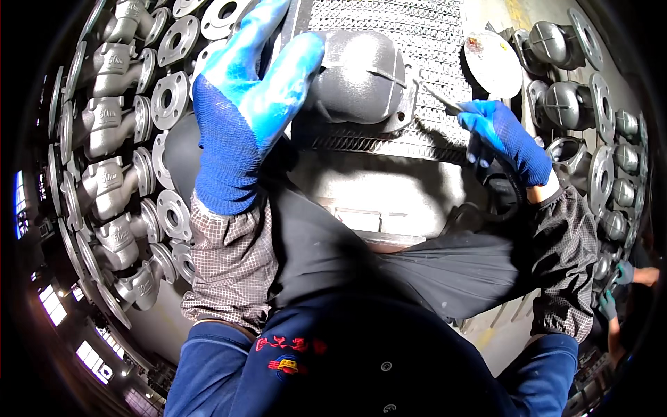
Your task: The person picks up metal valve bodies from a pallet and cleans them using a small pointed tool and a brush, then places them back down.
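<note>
A grey, rounded metal valve casting (pixel 358 76) with a flange at its right end lies on a perforated metal bench top (pixel 434 31). My left hand (pixel 253 90), in a blue coated glove, is at the casting's left side. Its thumb and fingers are stretched apart, and the thumb overlaps the casting's edge; whether it presses on it I cannot tell. The fingertips run out at the top. In my gloved right hand (pixel 497 135) is a thin metal rod-like tool (pixel 441 99), pinched between thumb and fingers. The tool's tip points left at the flange, close to it.
Rows of flanged valve castings (pixel 108 128) stand stacked at the left, and more castings (pixel 566 104) line the right. A round whitish disc (pixel 493 64) sits beyond my right hand. At the far right, another person's gloved hands (pixel 608 304) are near the castings.
</note>
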Tool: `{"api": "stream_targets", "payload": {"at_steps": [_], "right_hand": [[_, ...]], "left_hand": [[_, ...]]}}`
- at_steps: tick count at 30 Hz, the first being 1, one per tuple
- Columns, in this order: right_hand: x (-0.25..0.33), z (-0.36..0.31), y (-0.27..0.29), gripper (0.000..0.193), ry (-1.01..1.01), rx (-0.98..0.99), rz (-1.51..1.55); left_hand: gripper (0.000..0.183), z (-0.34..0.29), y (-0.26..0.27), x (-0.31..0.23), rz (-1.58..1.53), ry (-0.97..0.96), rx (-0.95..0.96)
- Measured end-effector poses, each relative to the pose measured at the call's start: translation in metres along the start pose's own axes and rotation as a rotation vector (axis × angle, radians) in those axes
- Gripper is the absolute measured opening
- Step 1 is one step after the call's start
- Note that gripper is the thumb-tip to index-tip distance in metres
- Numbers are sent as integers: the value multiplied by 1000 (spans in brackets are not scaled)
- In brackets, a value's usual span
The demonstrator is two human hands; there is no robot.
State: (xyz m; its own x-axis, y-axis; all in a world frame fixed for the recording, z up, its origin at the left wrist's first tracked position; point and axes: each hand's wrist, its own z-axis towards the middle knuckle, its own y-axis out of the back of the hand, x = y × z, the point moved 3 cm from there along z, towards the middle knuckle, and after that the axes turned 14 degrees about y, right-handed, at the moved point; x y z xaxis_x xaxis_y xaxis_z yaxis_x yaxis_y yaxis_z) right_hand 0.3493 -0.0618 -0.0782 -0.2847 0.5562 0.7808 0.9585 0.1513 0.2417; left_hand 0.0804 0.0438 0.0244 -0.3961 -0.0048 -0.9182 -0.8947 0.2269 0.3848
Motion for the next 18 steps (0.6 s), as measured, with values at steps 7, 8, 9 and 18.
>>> {"api": "stream_targets", "payload": {"at_steps": [7, 8, 9, 18], "right_hand": [[-5, 4, -20, 31, 216, -393, 437], [-16, 11, -27, 31, 232, -419, 495], [-26, 18, -35, 32, 253, -442, 553], [-63, 76, -104, 44, 246, -430, 836]], "left_hand": [[41, 16, 22, 23, 3, -285, -112], [42, 19, 23, 27, -13, -249, -138], [42, 20, 26, 29, -28, -213, -166], [60, 46, 33, 8, 265, -190, 66]]}}
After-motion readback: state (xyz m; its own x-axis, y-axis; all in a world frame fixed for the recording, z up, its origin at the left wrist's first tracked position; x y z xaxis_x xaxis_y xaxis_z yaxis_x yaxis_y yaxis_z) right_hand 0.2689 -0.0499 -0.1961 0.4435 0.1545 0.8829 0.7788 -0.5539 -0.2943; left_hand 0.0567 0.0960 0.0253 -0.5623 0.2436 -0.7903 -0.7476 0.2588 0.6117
